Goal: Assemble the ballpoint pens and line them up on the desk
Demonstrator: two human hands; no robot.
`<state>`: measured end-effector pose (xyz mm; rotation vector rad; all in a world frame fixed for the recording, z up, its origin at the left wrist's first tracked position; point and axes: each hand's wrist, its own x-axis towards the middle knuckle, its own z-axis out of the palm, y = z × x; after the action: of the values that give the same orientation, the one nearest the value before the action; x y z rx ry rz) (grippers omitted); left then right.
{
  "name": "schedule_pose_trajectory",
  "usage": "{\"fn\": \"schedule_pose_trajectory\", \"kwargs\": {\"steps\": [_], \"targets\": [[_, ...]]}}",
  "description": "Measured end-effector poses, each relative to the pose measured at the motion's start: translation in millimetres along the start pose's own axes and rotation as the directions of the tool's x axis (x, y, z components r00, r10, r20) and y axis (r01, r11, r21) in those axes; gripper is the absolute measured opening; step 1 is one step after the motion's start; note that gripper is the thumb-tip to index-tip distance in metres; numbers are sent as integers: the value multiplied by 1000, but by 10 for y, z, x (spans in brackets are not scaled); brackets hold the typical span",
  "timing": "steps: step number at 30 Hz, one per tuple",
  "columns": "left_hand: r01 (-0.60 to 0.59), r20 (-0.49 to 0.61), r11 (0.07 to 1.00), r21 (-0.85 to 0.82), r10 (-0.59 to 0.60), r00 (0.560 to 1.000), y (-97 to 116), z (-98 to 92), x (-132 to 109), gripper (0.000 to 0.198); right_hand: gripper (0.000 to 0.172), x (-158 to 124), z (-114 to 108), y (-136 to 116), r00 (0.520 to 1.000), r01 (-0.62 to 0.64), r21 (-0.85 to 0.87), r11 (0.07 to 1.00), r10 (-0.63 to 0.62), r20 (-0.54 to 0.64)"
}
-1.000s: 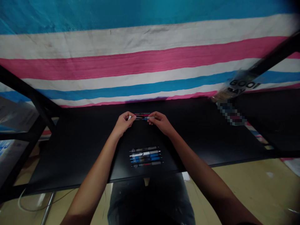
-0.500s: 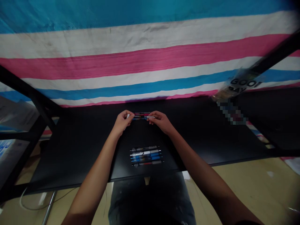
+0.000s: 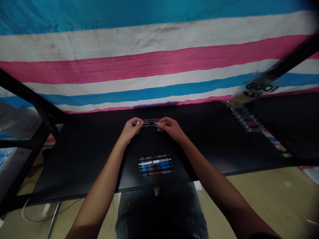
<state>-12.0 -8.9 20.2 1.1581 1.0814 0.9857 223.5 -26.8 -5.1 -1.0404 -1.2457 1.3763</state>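
Both arms reach out over the black worktop (image 3: 74, 166) toward its far side. The left hand (image 3: 131, 130) and the right hand (image 3: 171, 129) face each other, each grip clamped on one end of a small bunch of pens (image 3: 151, 123). How many pens are in the bunch is too small to tell, and so is whether it touches the worktop. A white pen end shows at the left fingers, and a silver tip at the right ones. Nearer the person, well apart from the hands, a row of 5 pens (image 3: 156, 165) lies side by side on the worktop, in grey, white, blue and dark barrels. Behind the worktop hangs a blue, white and pink striped tarp (image 3: 149, 68), and a blurred plastic bag (image 3: 256, 87) sits at the far right. Dark trousers (image 3: 159, 212) and a tan floor (image 3: 261, 189) show below the front edge.
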Motion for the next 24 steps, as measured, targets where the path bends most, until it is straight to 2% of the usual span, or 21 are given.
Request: {"fn": "schedule_pose_trajectory", "kwargs": {"steps": [14, 19, 24], "targets": [[11, 51, 1000, -24, -10, 999, 10, 24, -21, 29, 28, -18, -35, 11, 999, 17, 1, 1000, -17, 28], [19, 89, 998, -62, -14, 996, 3, 30, -20, 36, 27, -27, -28, -2, 999, 15, 4, 1000, -15, 33], [67, 123, 997, -28, -63, 990, 23, 31, -32, 44, 28, -30, -34, -3, 999, 16, 5, 1000, -16, 34]]}}
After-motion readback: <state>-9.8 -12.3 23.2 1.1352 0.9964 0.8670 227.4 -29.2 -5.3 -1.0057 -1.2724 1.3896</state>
